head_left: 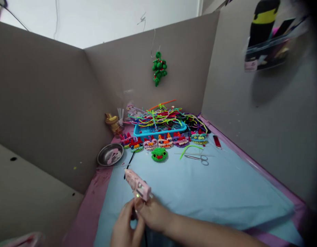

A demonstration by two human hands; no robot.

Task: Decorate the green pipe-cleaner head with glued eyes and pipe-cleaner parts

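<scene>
A pink hot glue gun (138,185) points forward and left over the near part of the blue cloth, a small green light glowing on its side. My right hand (154,212) is closed around its handle. Against the lower end of that handle, my left hand (126,224) has its fingers curled together. A small dark patch shows between the left fingers, but what they hold is hidden. Beyond the gun sits a green fuzzy pipe-cleaner frog face (159,155). Several colourful pipe-cleaner animal faces (165,141) stand in a row behind it.
A blue tray (160,133) heaped with pipe cleaners (158,116) stands at the back. Left is a metal bowl (110,154) with pink pieces. Scissors (199,159) and a bent green pipe cleaner (190,147) lie right. Grey partitions (184,61) enclose the table.
</scene>
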